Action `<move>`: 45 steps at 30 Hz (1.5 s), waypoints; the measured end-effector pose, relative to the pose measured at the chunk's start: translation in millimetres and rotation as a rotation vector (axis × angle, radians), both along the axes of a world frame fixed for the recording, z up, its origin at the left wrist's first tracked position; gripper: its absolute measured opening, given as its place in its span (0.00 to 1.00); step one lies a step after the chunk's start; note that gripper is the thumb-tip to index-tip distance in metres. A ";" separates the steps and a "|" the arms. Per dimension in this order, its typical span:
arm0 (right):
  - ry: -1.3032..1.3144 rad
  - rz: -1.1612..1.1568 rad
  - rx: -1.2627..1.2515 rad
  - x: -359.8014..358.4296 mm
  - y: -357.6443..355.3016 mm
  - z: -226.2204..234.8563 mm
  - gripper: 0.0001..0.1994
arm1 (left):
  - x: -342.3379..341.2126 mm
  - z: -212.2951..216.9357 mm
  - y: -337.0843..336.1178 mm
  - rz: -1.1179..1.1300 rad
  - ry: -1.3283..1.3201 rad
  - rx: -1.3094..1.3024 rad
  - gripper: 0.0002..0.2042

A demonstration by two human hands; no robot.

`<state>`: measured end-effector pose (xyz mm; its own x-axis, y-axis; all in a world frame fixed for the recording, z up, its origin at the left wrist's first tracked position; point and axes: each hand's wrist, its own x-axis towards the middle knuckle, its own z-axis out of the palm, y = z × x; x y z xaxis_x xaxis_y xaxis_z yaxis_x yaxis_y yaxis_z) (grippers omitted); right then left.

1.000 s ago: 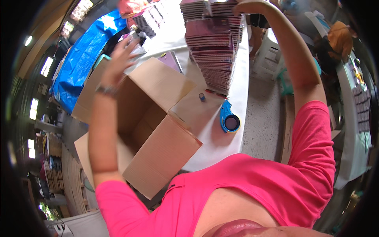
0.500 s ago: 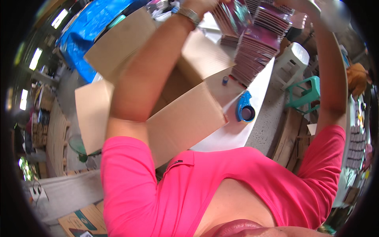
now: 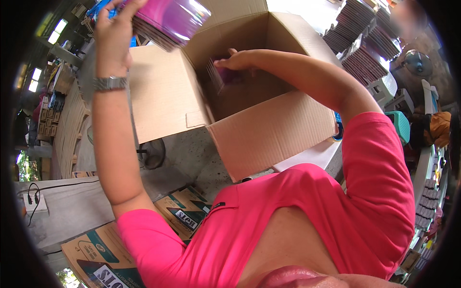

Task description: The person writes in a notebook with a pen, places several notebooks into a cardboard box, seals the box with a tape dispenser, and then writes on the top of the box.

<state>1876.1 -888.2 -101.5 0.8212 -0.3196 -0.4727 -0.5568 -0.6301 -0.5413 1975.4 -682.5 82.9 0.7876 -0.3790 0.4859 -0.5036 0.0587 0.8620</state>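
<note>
Two grips going: our left hand [image 3: 114, 41] clamps glossy purple books [image 3: 169, 20] near the open flap [image 3: 165, 93], our right hand [image 3: 237, 60] holds a blurred bundle [image 3: 220, 77] inside the box [image 3: 240, 39]. We'd best set each down square, releasing gently.

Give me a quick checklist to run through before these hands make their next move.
1. Box open: ok, its flaps are spread.
2. Left hand gripping the purple books: ok, held up to the left of the opening.
3. Right hand firmly gripping the bundle inside the box: cannot tell, the bundle is blurred.
4. Box floor free: cannot tell, it is dark and partly hidden.
5. Tape fully in sight: not ok, mostly hidden behind a flap.
</note>
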 end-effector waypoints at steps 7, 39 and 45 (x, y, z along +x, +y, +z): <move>-0.731 0.295 0.761 -12.8 1.2 102.6 0.43 | -24.6 -73.8 4.6 -0.280 0.358 -0.131 0.26; -1.636 -1.227 -0.157 -357.3 -251.4 40.5 0.09 | -189.0 -22.8 -154.5 -1.157 0.504 0.400 0.30; -1.117 -1.289 0.590 -335.1 -266.8 -29.6 0.41 | -297.3 -119.3 -324.2 -1.005 1.070 0.370 0.52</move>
